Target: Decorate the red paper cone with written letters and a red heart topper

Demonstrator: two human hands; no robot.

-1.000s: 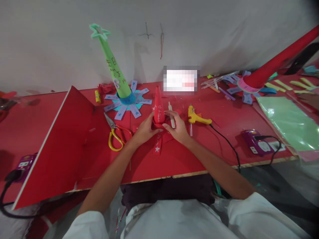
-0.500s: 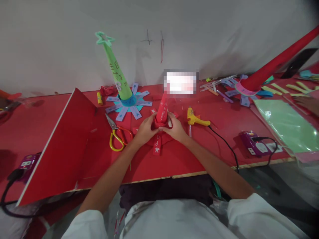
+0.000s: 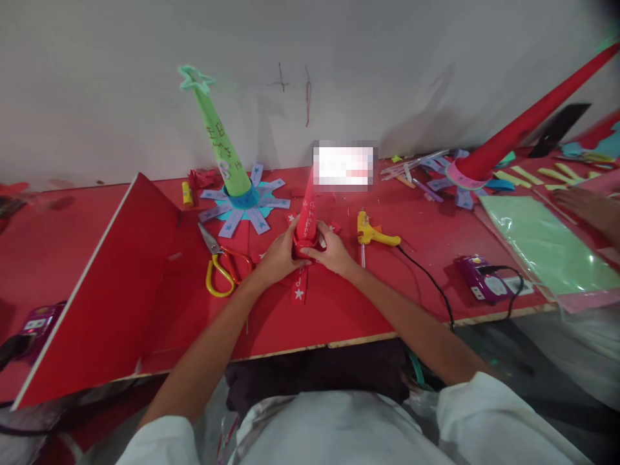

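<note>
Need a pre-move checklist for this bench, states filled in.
1. Left hand and right hand both on the red cone's base: ok.
2. Base joint sound: cannot tell, the hands cover much of it.
3. Scissors set down, not in hand: ok, though close to the left wrist.
4. Glue gun apart from the right hand: ok.
5. Glue gun hot: cannot tell.
6. Cord kept off the table edge: not ok, it runs over the edge.
</note>
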